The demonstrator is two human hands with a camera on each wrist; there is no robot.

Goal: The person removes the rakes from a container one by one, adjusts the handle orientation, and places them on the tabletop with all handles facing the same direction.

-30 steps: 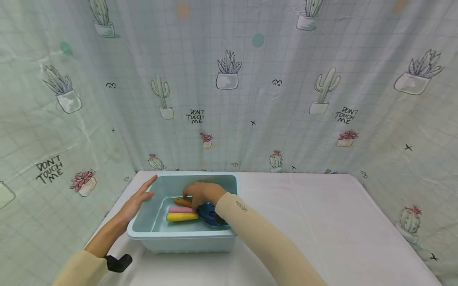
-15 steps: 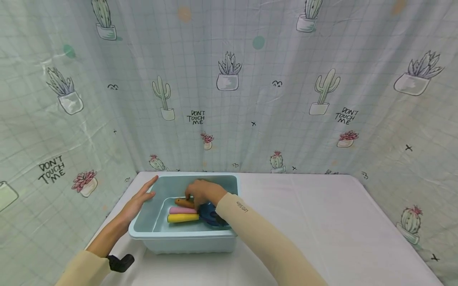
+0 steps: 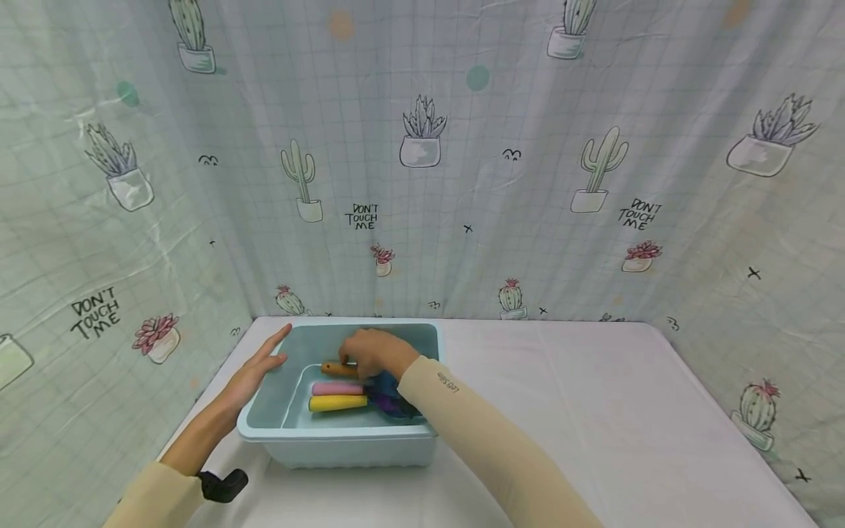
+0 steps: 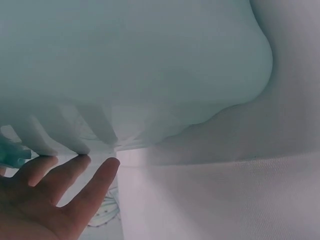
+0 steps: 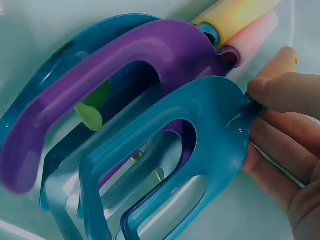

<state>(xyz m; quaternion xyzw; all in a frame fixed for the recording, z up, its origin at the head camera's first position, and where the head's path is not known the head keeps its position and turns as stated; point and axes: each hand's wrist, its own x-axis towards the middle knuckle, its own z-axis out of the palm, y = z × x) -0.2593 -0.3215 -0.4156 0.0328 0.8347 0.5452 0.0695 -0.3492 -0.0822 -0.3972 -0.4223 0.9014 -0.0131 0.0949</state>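
At far left, a black device [image 3: 224, 485] sits at the left wrist. Beyond it the left hand [image 3: 247, 381] lies relaxed, fingers extended along the outer left wall of the pale blue tub [image 3: 337, 433], gripping nothing; whether every fingertip touches the wall is hard to tell. It stays where it was half a second ago.

Inside the tub, a yellow handle [image 3: 337, 403] lies nearest the viewer, a pink handle [image 3: 337, 389] just behind it, and a brown handle [image 3: 339, 369] behind that. The brown one now sits slightly higher in the head view than before, while the other two have not moved noticeably.

To their right, the right hand [image 3: 372, 350] pinches the blue pronged tool [image 5: 215, 130] near the base of its brown handle, thumb on top. That tool is inside the tub, above the purple tool [image 5: 170, 45], more of which shows now than earlier. The white surface [image 3: 561, 411] extends farther right
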